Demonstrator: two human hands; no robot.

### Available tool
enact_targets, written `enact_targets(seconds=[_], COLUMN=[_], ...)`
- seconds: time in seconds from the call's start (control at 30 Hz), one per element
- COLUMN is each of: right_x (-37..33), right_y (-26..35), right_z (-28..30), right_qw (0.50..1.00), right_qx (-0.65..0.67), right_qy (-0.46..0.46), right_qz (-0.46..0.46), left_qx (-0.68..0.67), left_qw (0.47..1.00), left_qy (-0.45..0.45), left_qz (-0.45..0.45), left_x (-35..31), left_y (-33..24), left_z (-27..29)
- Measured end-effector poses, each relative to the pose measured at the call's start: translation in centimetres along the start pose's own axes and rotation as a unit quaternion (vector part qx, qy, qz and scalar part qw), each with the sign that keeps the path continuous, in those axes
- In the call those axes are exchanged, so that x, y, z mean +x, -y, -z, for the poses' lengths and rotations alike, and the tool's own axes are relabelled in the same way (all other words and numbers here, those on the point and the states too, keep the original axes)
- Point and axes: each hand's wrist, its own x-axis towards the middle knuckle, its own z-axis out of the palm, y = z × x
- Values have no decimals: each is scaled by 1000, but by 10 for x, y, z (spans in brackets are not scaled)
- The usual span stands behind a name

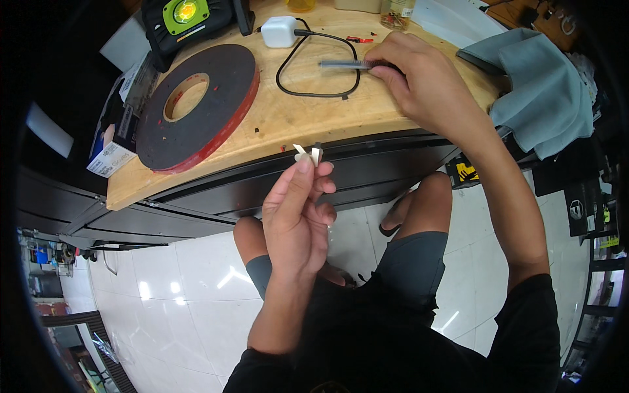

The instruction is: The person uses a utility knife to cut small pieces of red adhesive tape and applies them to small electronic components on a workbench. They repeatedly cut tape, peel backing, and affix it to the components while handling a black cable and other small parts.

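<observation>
Here, seated at a wooden table (pixel 288 121), I hold small pale pieces (pixel 316 155) pinched between the thumb and fingers of my left hand (pixel 293 213), raised just in front of the table's near edge, with the lower fingers loosely curled. My right hand (pixel 422 78) reaches over the tabletop, thumb and fingers closed on one end of a slim grey tool (pixel 342 64) that points to my left across a looped black cable (pixel 314 95); whether the tool touches the wood I cannot tell. The cable runs to a rounded white block (pixel 280 31) farther back. To my left lies a broad roll of dark grey tape (pixel 229 85) with a red outer edge, beside a carton (pixel 114 147) at the table's corner and in front of a black-and-green work light (pixel 187 23). Red and black scraps (pixel 359 40) lie beyond the cable, near a small jar (pixel 398 13) at the back. On my right, a grey-blue cloth (pixel 547 85) drapes over the table's side.
</observation>
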Motion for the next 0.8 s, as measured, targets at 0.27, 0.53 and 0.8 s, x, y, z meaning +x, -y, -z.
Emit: enact_targets(seconds=[0.27,0.53,0.8], right_x=[-4,-40,-57], right_y=[-9,77,89], right_z=[1,17,20], right_qw=[999,977,940], right_qx=[28,211,337], right_qy=[2,-41,55], right_qz=[34,12,-2], left_qx=[-117,-209,-259], left_qw=[987,957,937], left_qy=[72,124,129], left_qz=[84,161,197], left_x=[-6,-21,-35], left_y=[1,-11,-12], left_z=[3,2,-11])
